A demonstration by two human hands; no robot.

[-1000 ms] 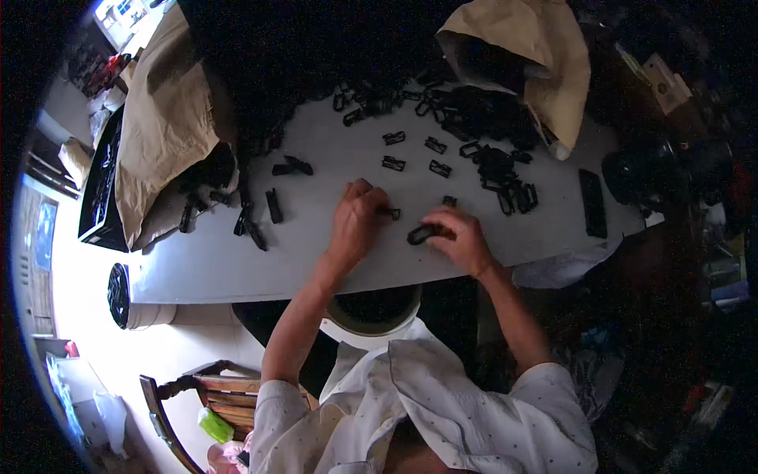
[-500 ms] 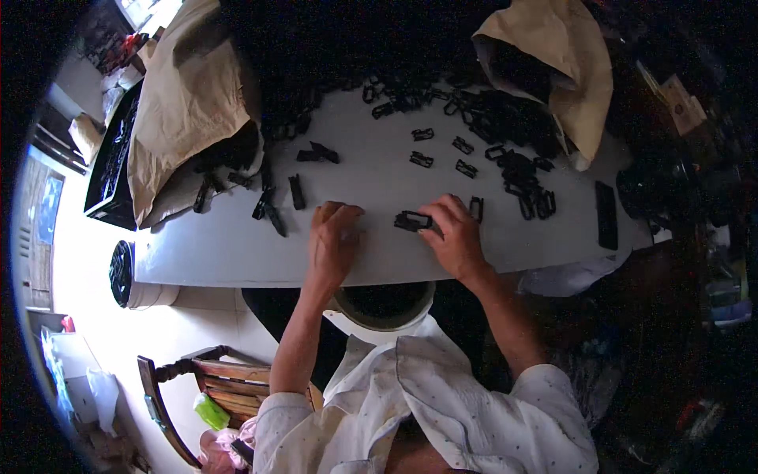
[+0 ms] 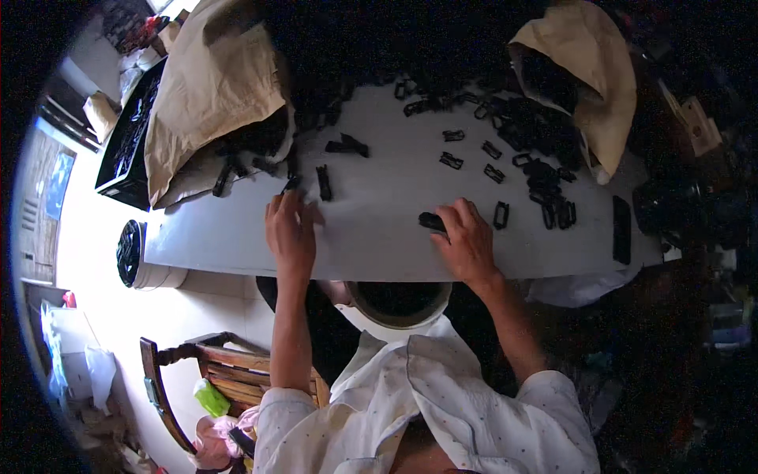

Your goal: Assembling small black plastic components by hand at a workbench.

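My left hand (image 3: 290, 235) reaches over the left part of the table, its fingers partly spread and the thumb apart. A small black plastic piece (image 3: 291, 183) shows just beyond its fingertips; what lies under the fingers is hidden. In my right hand (image 3: 468, 243), the thumb and fingers grip a black plastic clip (image 3: 432, 222) that sticks out to the left, low over the tabletop. Just right of that hand lies a loose black rectangular frame piece (image 3: 501, 215). A narrow black strip (image 3: 324, 183) lies beyond my left hand.
The grey-white table (image 3: 379, 245) carries several small black frames (image 3: 452, 160) and a dark heap (image 3: 545, 186) at right. Paper sacks (image 3: 213, 95) (image 3: 612, 71) stand at both far sides. A black crate (image 3: 126, 150), a bucket (image 3: 158, 272), a wooden chair (image 3: 237, 371) and a long black block (image 3: 622, 229) surround.
My left hand has moved left, away from the right hand, to the black pieces. My right hand still grips its clip, now turned and more covered. The whole view has shifted slightly.
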